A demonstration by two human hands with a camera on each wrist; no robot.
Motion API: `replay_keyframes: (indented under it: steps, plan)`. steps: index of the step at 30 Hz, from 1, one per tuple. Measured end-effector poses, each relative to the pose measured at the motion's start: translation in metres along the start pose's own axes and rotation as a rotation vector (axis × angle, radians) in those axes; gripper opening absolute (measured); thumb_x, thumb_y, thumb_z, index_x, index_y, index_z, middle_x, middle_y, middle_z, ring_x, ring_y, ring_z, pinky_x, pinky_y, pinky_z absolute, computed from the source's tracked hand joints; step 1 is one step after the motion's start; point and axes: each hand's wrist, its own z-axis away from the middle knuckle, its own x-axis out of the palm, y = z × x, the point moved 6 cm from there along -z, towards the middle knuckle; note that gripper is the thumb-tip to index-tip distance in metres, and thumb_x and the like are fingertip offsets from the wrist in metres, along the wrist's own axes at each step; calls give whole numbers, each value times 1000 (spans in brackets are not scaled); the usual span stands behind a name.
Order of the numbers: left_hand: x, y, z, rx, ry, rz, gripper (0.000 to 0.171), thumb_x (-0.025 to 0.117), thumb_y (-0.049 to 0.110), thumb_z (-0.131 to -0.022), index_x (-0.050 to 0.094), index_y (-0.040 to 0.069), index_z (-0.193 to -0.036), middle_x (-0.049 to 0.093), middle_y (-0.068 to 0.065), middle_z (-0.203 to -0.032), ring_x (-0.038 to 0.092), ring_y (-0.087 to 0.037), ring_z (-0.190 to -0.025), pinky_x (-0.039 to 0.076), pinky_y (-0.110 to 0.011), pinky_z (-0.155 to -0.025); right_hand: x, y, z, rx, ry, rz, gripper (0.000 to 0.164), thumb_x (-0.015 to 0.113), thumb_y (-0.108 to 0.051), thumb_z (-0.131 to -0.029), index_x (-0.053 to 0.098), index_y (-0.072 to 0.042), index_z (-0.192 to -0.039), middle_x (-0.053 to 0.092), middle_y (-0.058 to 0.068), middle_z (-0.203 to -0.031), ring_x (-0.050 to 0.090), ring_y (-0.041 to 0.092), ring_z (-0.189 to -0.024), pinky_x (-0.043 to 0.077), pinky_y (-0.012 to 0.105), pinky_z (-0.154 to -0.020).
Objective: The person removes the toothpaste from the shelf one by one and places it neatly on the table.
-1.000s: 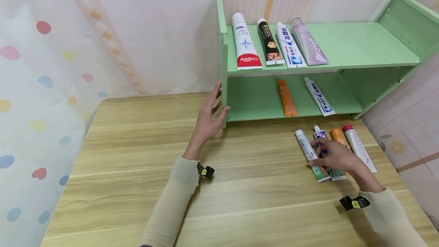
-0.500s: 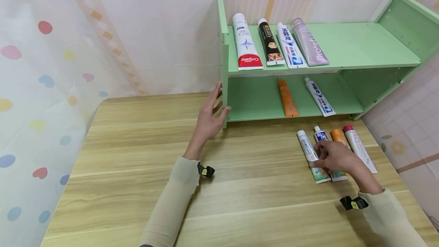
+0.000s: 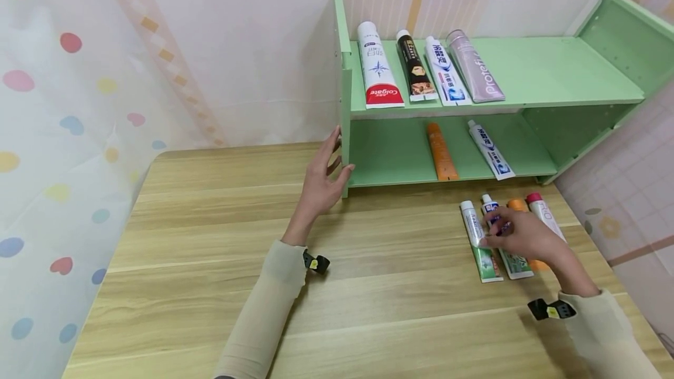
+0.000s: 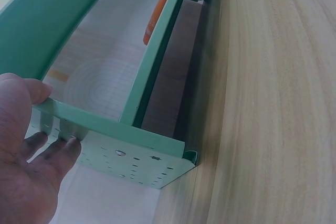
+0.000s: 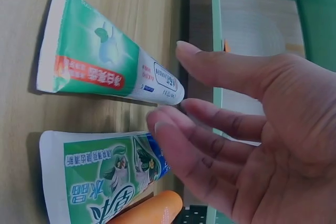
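In the right-centre of the head view, the right hand hovers palm-down, thumb and fingers loosely bent with a clear gap between them, holding nothing. Under the thumb tip lies a green-and-white tube, flat on the wooden table, cap toward the top of the frame; whether the thumb touches it cannot be told. Just right of it, apart, lie a blue-and-green tube, then an orange-capped tube and a pink-capped tube, partly hidden by the hand. Good handling here probably means a light touch on soft-looking tubes and raised fingertips, so the neighbour isn't nudged askew. At centre, the left hand lightly holds the side of a green shelf, thumb over the front edge, fingers against the outer face; that likely helps steady it. The lower level bears an orange tube and a blue-and-white tube; the upper, at upper right, four tubes side by side.
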Motion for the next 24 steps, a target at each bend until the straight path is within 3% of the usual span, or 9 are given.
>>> replay_keyframes:
  steps: [10,14,16,22,24]
  plan:
    - [-1,-4,1,13,-13,-3,79,66,3,-99,24,20,-165,30,-1,-169,40,-27,-150,50,-43,-114,-12,-5,3,-133,115,-100,69,80,-18,-90,46,2,-146,67,23,-122,69,29,-98,59,20,-70]
    - [-1,-4,1,15,-15,-16,80,65,3,-99,23,20,-165,29,-1,-169,40,-27,-150,49,-41,-114,-16,-10,4,-181,148,-189,75,79,-16,-91,39,-3,-153,62,23,-130,69,22,-102,59,16,-77]
    - [-1,-4,1,16,-15,-18,80,65,3,-99,23,19,-165,29,-1,-169,40,-27,-150,49,-41,-114,-18,-12,4,-212,166,-237,78,78,-14,-92,35,-7,-157,60,18,-134,68,14,-104,59,15,-79]
    - [-2,-4,1,26,-11,-9,79,66,2,-98,25,15,-164,29,-3,-169,40,-29,-150,50,-44,-114,-29,-20,5,-351,217,-373,92,75,3,-90,24,-19,-164,56,-15,-135,64,2,-112,57,11,-87]
    - [-2,-4,1,28,-9,-9,78,66,2,-98,25,14,-164,30,-3,-169,41,-29,-150,50,-45,-113,-33,-24,5,-382,227,-410,95,73,9,-89,23,-20,-164,56,-17,-136,63,1,-114,57,11,-90]
